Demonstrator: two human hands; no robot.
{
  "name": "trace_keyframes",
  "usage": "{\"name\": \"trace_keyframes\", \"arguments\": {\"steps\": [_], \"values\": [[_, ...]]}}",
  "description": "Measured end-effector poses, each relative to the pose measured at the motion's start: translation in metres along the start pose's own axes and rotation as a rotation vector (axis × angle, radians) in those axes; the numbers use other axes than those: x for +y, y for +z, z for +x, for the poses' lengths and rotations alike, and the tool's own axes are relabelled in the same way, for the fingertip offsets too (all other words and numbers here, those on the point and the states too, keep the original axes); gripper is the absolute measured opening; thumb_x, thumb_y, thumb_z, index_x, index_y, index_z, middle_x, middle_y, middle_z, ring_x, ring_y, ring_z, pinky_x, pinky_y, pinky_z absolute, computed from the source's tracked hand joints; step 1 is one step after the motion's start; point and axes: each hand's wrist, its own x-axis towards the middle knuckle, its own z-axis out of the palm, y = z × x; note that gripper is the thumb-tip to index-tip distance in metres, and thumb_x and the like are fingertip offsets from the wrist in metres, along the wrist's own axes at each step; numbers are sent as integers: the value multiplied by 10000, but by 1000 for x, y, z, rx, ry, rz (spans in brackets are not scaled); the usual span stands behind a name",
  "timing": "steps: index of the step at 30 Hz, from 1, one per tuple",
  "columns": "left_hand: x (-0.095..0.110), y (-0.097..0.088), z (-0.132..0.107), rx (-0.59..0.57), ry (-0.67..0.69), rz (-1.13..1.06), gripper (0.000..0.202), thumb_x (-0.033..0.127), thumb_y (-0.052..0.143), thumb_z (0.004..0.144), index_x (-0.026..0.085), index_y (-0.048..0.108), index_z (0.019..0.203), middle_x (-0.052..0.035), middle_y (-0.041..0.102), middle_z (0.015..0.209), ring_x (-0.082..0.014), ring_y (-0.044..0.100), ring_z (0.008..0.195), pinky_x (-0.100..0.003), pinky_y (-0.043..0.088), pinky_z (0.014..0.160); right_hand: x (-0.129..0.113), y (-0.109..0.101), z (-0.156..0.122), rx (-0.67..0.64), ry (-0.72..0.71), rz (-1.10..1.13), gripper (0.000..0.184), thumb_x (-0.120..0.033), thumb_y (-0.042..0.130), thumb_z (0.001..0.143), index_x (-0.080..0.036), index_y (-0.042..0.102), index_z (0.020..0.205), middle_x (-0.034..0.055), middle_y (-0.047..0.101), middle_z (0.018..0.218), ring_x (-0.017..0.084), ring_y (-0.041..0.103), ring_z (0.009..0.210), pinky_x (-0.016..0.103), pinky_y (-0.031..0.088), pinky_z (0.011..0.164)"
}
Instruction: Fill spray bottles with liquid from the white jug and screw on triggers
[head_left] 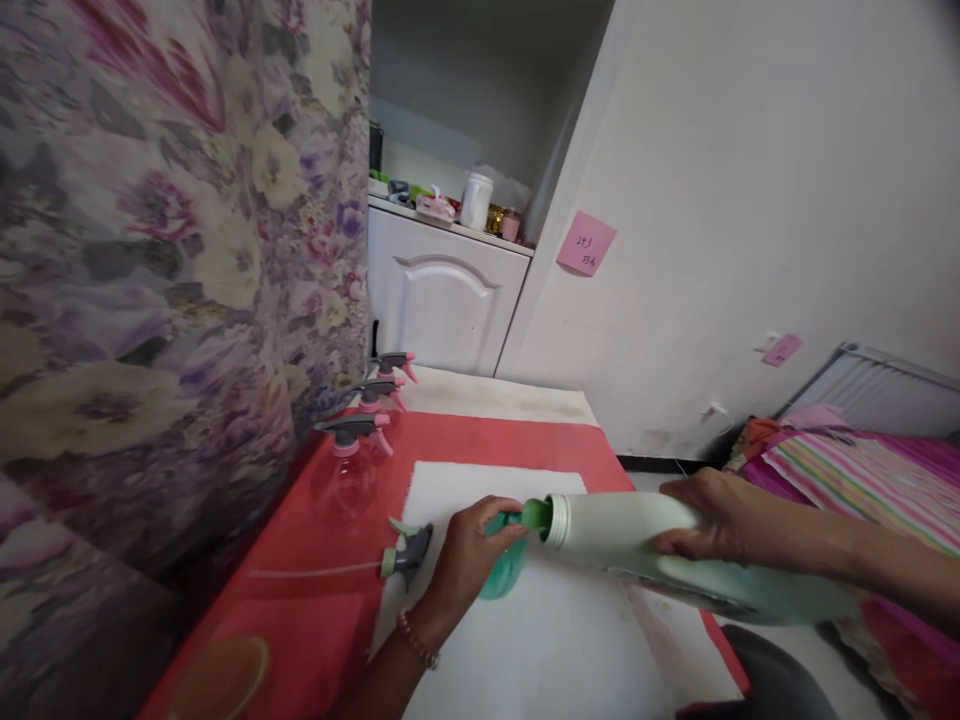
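Note:
My left hand (472,550), a beaded bracelet on its wrist, is closed around the upper part of a clear green spray bottle (504,575) on the white sheet. My right hand (712,515) grips a large pale-green jug (622,525), tipped nearly level with its open mouth toward the left. Something green (535,515) shows between the jug's mouth and the small bottle; whether it is liquid or a funnel I cannot tell. Left of my left hand, a grey and green spray head (407,553) with a long thin tube lies on the table.
Clear spray bottles with pink and grey heads, the nearest one (352,485) included, line the left table edge. A white sheet (480,660) covers part of the red tabletop (300,580). A round lid-like object (221,680) lies front left. A floral curtain (180,250) hangs close by.

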Motion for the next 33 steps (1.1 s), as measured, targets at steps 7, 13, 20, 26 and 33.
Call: {"name": "trace_keyframes", "arguments": {"steps": [7, 13, 20, 26, 33], "values": [[0, 0, 1, 2, -4, -1, 162, 209, 635, 723, 226, 721, 859, -18, 754, 927, -211, 668, 921, -290, 481, 846, 8, 3, 1, -3, -22, -18, 387, -565, 594, 825, -181, 611, 786, -5, 615, 669, 136, 556, 588, 209, 342, 498], [0, 0, 0, 2, -6, 10, 171, 203, 636, 721, 219, 718, 870, -22, 755, 943, -207, 667, 923, -286, 481, 850, 2, 2, 0, 10, -14, -6, 381, -553, 607, 818, -175, 627, 773, -1, 631, 667, 133, 557, 575, 212, 340, 488], [0, 0, 0, 10, 8, 10, 166, 202, 634, 716, 224, 722, 855, -22, 754, 920, -212, 673, 913, -290, 487, 838, -1, 1, 0, 13, -12, -19, 373, -550, 600, 824, -182, 617, 766, -5, 619, 663, 134, 560, 585, 209, 341, 494], [1, 0, 0, 17, 15, 17, 157, 227, 640, 720, 230, 721, 855, -18, 757, 913, -215, 675, 911, -293, 494, 839, -3, 0, -1, 0, 0, -21, 386, -564, 606, 815, -182, 615, 765, -2, 613, 657, 140, 561, 585, 213, 344, 497], [1, 1, 0, 24, 1, -9, 159, 209, 652, 708, 221, 719, 851, -19, 758, 922, -213, 676, 918, -289, 493, 837, -3, -1, 0, 12, -7, -21, 370, -552, 603, 817, -186, 616, 763, 8, 642, 678, 149, 579, 592, 213, 350, 493]]}}
